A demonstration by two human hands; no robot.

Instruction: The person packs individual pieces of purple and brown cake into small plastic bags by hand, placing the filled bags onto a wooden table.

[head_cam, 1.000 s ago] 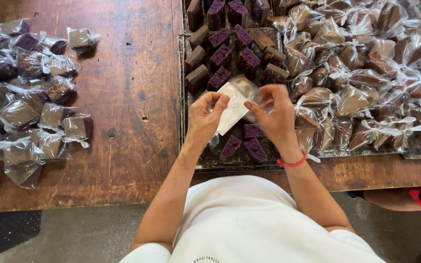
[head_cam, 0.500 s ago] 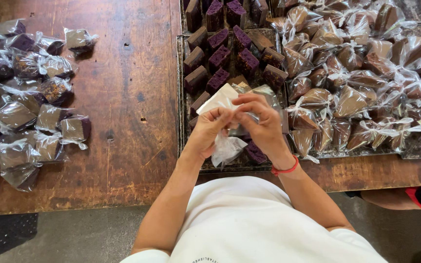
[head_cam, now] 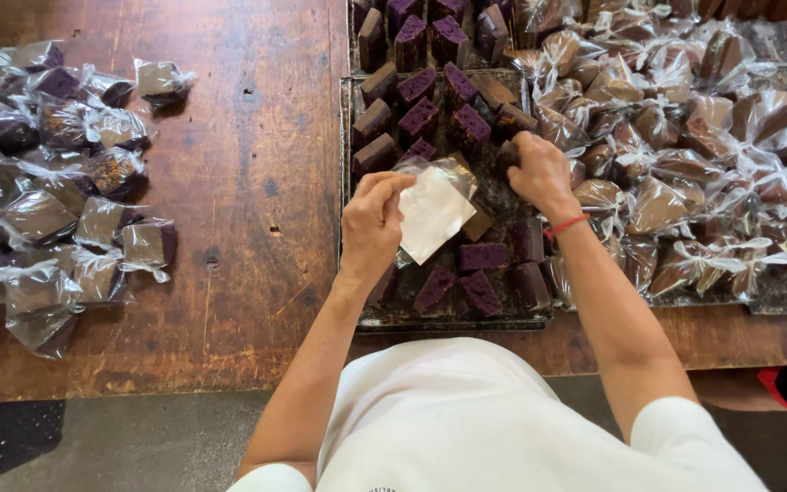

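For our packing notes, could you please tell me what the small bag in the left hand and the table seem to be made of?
The bag looks like thin clear plastic film: glossy, crinkled, partly see-through. The table looks like worn brown wood, matt, with visible grain, plank seams and dark pits.

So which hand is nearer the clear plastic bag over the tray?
Left. The left hand pinches the clear plastic bag at its top-left edge. The right hand is off to the bag's right, apart from it, fingers down among the cake pieces on the tray.
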